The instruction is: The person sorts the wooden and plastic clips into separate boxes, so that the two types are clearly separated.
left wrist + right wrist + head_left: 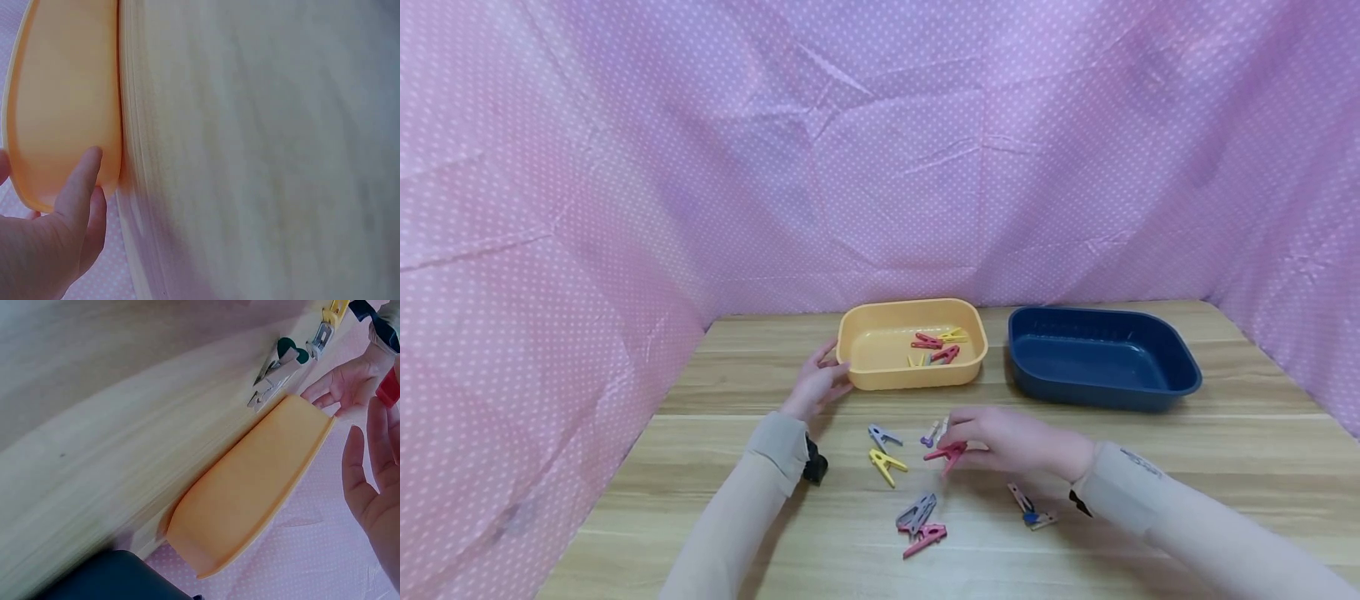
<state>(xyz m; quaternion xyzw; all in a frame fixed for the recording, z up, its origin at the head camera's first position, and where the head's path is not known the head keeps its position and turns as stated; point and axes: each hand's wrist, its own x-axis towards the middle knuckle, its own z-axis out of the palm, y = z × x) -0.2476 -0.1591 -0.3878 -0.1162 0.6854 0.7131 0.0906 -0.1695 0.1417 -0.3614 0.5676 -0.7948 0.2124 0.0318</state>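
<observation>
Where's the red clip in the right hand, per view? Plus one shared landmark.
Head: the red clip is just right of centre, lower half, at the fingertips of the right hand.
Left wrist: not in it.
Right wrist: at the right edge, upper half, partly cut off.
Landmark: the yellow tray, mid-frame in head, upper left in left wrist, lower middle in right wrist.

From my remote seat, clocking from mid-desk [677, 450]: desk looks like smooth wood grain. Yellow tub [902, 382] at 12 is smooth plastic, navy tub [1090, 362] at 2 is shinier plastic. Red peg [951, 452] dead centre, plastic too. Backdrop [880, 167] past 12? Creased cloth, slight sheen.
</observation>
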